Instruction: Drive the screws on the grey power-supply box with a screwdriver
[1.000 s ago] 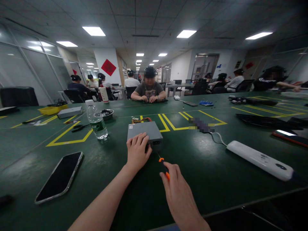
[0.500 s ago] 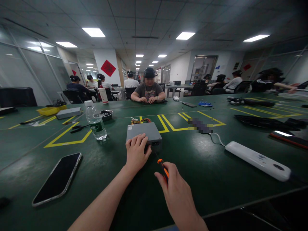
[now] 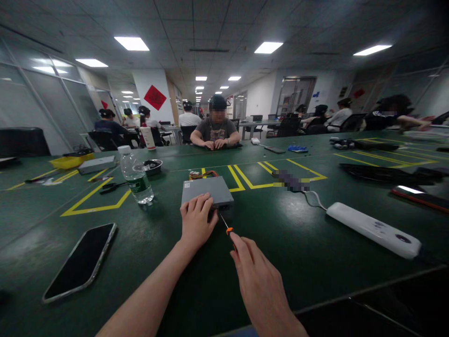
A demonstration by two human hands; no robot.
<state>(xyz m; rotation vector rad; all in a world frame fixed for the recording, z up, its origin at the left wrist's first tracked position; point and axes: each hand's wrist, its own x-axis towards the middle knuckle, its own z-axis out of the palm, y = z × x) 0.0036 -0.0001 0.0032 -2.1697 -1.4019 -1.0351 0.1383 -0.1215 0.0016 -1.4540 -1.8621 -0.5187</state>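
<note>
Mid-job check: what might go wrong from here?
The screwdriver in the right hand could slip and jab the left hand, whose thumb is close to its tip. The box might also slide under a push, since only the left hand visibly steadies it on the table.

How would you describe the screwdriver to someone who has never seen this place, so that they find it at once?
On the green table, find the grey metal box under the person's left hand. Just on its near side, the right hand holds the screwdriver. Its bright orange collar and thin shaft, pointing towards the box, set it apart.
</note>
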